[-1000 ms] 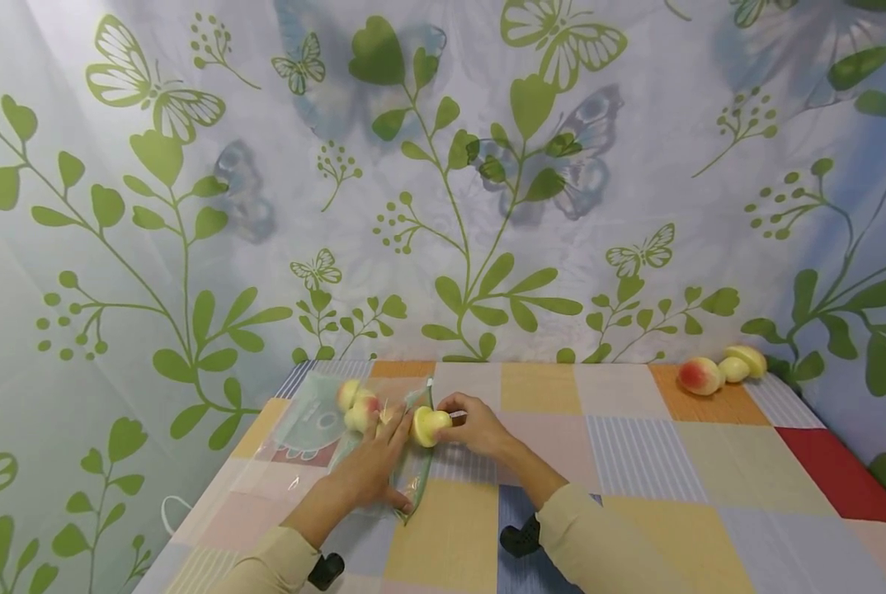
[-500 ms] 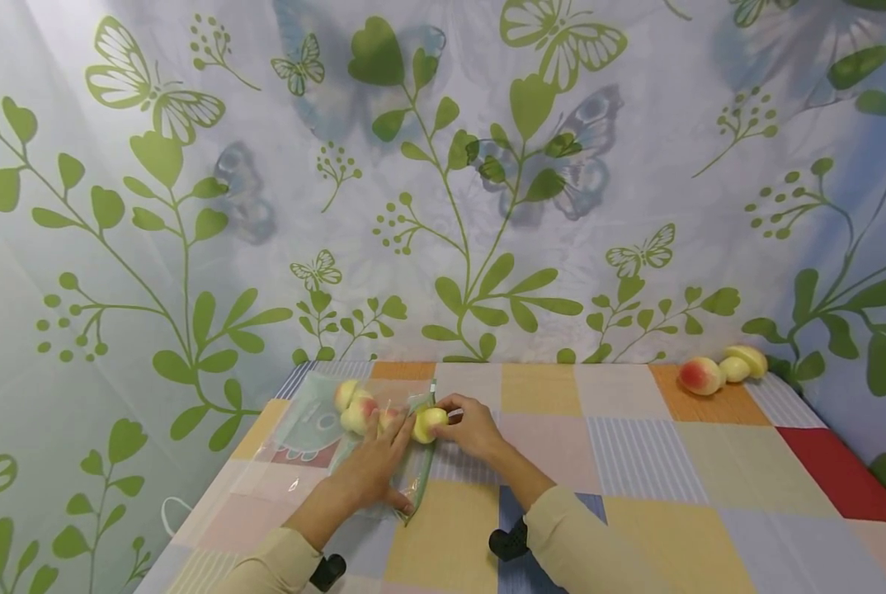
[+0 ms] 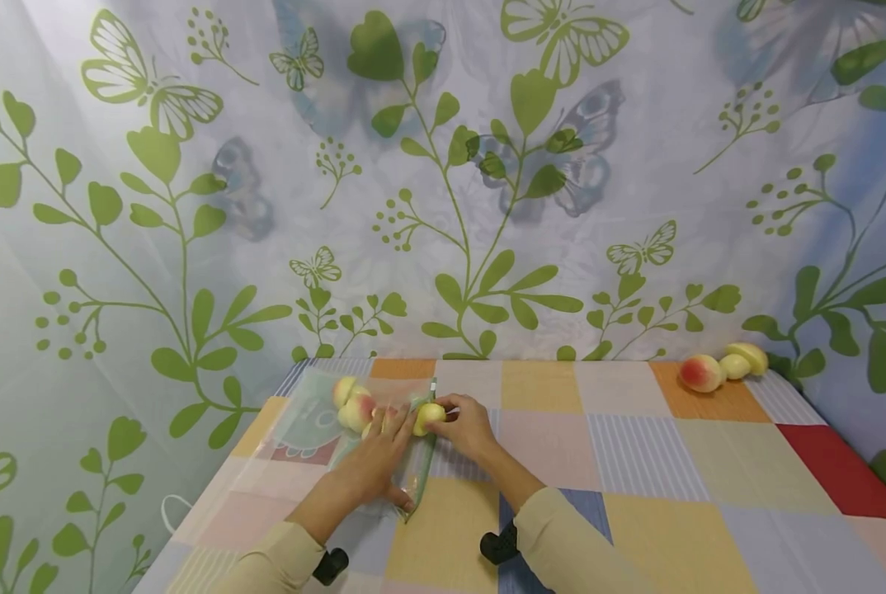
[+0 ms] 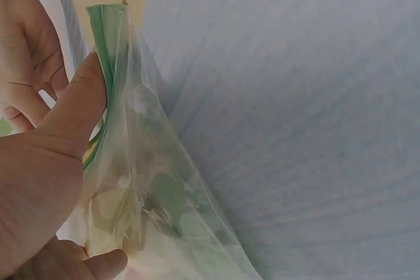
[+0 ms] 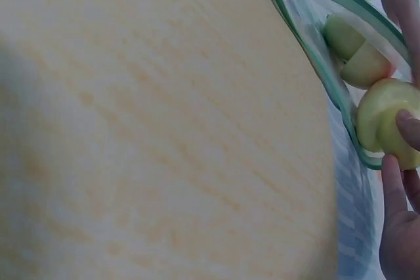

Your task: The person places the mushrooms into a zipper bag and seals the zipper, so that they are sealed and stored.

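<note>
A clear zip bag with a green zip edge lies at the table's left, its mouth spread apart. My left hand lies over the mouth end, fingers extended across the bag and the thumb at the green edge. Inside are several peach-like pieces, including a red-tinged toy peach. My right hand pinches a yellow toy mushroom between thumb and fingertips. That mushroom sits right in the bag's mouth, past the green rim.
At the table's back right corner lie another toy peach and a yellow toy mushroom. The patchwork tablecloth runs under everything, up to a leaf-patterned curtain behind. A white cable loop shows past the left edge.
My right hand has moved slightly left and away from me, taking the yellow toy mushroom further into the bag's mouth. My left hand has stayed nearly still on the bag.
</note>
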Tool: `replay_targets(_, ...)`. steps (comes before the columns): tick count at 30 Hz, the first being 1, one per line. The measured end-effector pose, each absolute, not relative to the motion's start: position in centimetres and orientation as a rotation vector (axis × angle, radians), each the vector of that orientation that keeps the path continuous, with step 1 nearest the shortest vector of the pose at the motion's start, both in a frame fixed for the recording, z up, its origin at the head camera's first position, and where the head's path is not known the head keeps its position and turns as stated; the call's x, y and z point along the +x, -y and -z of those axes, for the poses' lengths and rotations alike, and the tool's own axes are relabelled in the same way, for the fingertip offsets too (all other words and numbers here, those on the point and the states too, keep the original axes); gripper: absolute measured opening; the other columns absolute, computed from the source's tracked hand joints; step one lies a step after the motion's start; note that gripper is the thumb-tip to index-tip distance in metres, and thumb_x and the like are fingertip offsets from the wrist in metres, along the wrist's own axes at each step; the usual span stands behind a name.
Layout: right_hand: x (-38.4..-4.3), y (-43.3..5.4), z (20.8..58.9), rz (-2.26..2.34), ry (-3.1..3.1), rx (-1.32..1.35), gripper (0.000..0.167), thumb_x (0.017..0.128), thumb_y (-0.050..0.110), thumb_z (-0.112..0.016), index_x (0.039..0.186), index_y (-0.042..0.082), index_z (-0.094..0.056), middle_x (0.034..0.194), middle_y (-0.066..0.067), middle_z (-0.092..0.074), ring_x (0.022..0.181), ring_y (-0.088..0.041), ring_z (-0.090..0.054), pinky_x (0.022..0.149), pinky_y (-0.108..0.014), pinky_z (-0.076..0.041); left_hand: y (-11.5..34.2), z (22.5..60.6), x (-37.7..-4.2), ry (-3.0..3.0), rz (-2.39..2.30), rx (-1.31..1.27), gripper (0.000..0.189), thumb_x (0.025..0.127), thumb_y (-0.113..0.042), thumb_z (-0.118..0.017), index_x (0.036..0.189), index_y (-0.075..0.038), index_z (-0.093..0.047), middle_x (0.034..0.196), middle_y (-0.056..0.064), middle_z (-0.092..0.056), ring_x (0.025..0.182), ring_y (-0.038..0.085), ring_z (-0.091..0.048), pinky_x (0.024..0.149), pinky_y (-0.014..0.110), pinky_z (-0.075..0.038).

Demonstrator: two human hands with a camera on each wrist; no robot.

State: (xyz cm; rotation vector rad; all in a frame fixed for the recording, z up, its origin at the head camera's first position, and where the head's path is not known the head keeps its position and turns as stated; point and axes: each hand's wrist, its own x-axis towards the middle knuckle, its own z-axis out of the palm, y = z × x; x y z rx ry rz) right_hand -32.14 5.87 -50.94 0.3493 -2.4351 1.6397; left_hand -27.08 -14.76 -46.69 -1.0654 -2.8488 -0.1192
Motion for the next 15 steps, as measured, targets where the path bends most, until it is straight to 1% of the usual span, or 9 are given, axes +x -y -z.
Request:
replay_targets(3, -31.98, -5.76, 50.91, -1.633, 2.457, 0.401, 0.04, 0.086, 0.015, -0.087, 0.119, -0.002, -0.072, 0.111, -0.013, -0.063, 0.098, -0.028, -0.068, 0.077, -0.031, -0.06, 14.79, 46.68, -27.09, 2.84, 0.088, -1.079, 0.138, 0.058, -0.05, -0.097, 0.159, 0.007, -0.023, 0.164, 0.031, -0.022, 0.142, 0.064, -0.023, 0.108, 0.057, -0.042)
replay_targets(8, -31.68, -5.49, 50.53, -1.669, 2.467, 0.495, 0.037, 0.094, 0.011, -0.077, 0.125, -0.006, -0.068, 0.118, -0.016, -0.059, 0.102, -0.03, -0.066, 0.079, -0.03, -0.06, 14.87, 46.68, -26.98, 2.789, 0.024, -1.099, 0.138, 0.057, -0.054, -0.096, 0.157, 0.01, -0.025, 0.163, 0.032, -0.023, 0.141, 0.063, -0.026, 0.109, 0.056, -0.042)
replay_targets(12, -31.77, -5.49, 50.21, -1.688, 2.486, 0.471, 0.036, 0.096, 0.011, -0.074, 0.127, -0.006, -0.068, 0.121, -0.017, -0.059, 0.106, -0.034, -0.067, 0.082, -0.033, -0.06, 14.83, 46.66, -26.98, 2.764, 0.0, -1.12, 0.138, 0.057, -0.055, -0.095, 0.156, 0.011, -0.026, 0.162, 0.033, -0.023, 0.141, 0.063, -0.027, 0.109, 0.055, -0.042)
replay_targets(15, -31.86, -5.62, 50.26, -1.704, 2.505, 0.44, 0.037, 0.096, 0.013, -0.074, 0.129, -0.003, -0.068, 0.128, -0.018, -0.061, 0.11, -0.036, -0.067, 0.084, -0.036, -0.06, 14.81, 46.65, -26.93, 2.774, -0.025, -1.125, 0.138, 0.059, -0.056, -0.094, 0.158, 0.01, -0.024, 0.163, 0.032, -0.022, 0.141, 0.062, -0.027, 0.109, 0.053, -0.043)
